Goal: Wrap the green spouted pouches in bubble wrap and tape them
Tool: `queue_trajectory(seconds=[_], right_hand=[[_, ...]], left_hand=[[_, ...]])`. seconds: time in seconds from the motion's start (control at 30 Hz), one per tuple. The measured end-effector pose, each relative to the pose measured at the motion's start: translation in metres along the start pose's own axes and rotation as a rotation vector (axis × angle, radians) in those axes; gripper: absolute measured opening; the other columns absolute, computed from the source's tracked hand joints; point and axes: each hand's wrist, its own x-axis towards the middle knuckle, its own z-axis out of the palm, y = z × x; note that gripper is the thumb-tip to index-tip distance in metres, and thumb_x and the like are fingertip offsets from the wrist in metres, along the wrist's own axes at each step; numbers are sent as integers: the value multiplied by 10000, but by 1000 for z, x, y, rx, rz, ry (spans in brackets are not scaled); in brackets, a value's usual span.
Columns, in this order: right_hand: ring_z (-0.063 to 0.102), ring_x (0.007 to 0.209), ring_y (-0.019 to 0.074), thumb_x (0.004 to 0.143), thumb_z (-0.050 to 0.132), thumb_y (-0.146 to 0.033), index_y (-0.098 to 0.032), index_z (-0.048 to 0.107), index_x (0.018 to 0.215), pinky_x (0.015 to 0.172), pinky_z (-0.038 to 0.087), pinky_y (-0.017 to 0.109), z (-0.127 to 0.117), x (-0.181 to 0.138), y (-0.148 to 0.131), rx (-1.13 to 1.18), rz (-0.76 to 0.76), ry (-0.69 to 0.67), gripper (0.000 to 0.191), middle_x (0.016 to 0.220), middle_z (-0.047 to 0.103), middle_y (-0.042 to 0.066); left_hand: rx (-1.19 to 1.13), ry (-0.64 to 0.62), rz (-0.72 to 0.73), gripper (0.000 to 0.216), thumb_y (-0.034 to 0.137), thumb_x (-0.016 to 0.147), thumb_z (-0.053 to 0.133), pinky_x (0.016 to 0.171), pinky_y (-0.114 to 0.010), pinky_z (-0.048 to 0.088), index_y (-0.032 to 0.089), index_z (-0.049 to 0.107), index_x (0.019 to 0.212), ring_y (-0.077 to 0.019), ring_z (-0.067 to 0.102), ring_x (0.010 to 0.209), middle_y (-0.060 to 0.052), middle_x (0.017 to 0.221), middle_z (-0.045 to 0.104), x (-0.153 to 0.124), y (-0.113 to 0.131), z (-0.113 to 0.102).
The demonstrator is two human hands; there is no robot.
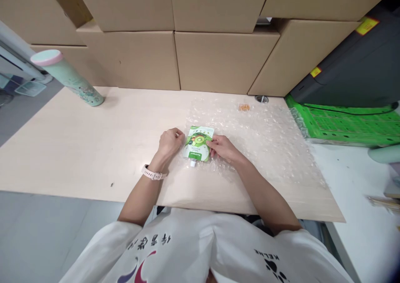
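A green and white squeeze pouch (199,143) with a kiwi picture lies on the left part of a clear bubble wrap sheet (268,137). Its white cap points toward me. My right hand (224,148) grips the pouch's right edge, thumb on top and fingers partly hidden beneath. Just left of the pouch, my left hand (170,142) is closed, its fingertips pinching what looks like the left edge of the bubble wrap. A pale pink band circles my left wrist.
Stacked cardboard boxes (225,62) wall off the back of the table (125,154). A mint tumbler (75,83) stands at the back left. A small orange item (244,107) rests on the wrap near a round cable hole (261,99). Green crates (353,122) lie right.
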Motion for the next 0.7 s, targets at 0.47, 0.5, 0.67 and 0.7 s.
queue_trajectory(seconds=[0.47,0.5,0.67,0.7], right_hand=[[638,796,193,924,539,-230,-198,624,1152,722,456,305,11,-25,7,-705,-420,336,245,981,681,63],[637,801,188,940,496,-224,-192,636,1118,733,457,305,13,-26,9,-699,-449,288,229,1009,680,71],[619,748,174,928,444,-225,-172,664,1041,714,454,297,1,-26,13,-515,-430,179,254,927,706,60],[614,719,172,912,453,-231,-167,674,988,686,454,290,-4,-25,13,-458,-413,133,243,862,703,49]], left_hand=[[-491,-148,-99,123,222,731,599,486,-233,384,195,531,632,-119,496,446,22,481,540,-3,8,-4],[-554,-186,-100,147,245,746,602,464,-225,381,193,519,636,-112,492,432,22,486,539,-3,10,-6],[-896,-408,44,248,372,779,697,666,-262,546,145,644,866,-154,685,683,-65,769,719,-15,23,-7],[-961,-485,131,292,381,802,700,788,-301,563,139,670,962,-182,716,823,-97,896,747,-20,26,-4]])
